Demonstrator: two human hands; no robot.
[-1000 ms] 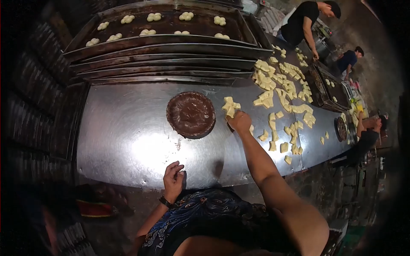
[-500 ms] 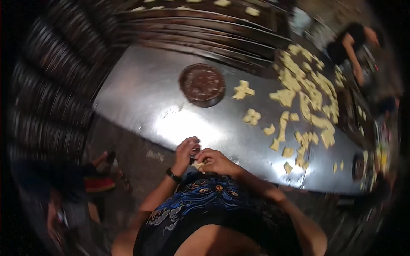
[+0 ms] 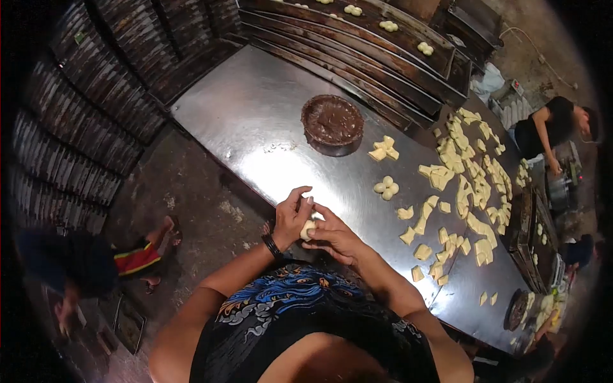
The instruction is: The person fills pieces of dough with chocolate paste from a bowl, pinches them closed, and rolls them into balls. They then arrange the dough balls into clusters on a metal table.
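Both hands meet above the near edge of a metal table (image 3: 255, 96), around a small pale dough ball (image 3: 308, 230). My left hand (image 3: 292, 217), with a dark band at the wrist, has its palm against the ball's left side. On the right, my right hand (image 3: 335, 237) holds the ball with thumb and curled fingers. Beyond them stands a round bowl of brown filling (image 3: 332, 121). To its right lie some flat dough pieces (image 3: 384, 149) and a cluster of dough balls (image 3: 386, 187).
Many cut dough pieces (image 3: 482, 185) spread over the table's right part. Stacked dark trays (image 3: 357, 48) line the far side, with dough clusters on top. Racks of trays (image 3: 70, 127) stand at left. One person (image 3: 549, 127) is at far right, another (image 3: 83, 262) at lower left.
The view has shifted, and the table and bowl appear further right. My hands are raised slightly, and the dough between them now looks rounded. The picture is sharper.
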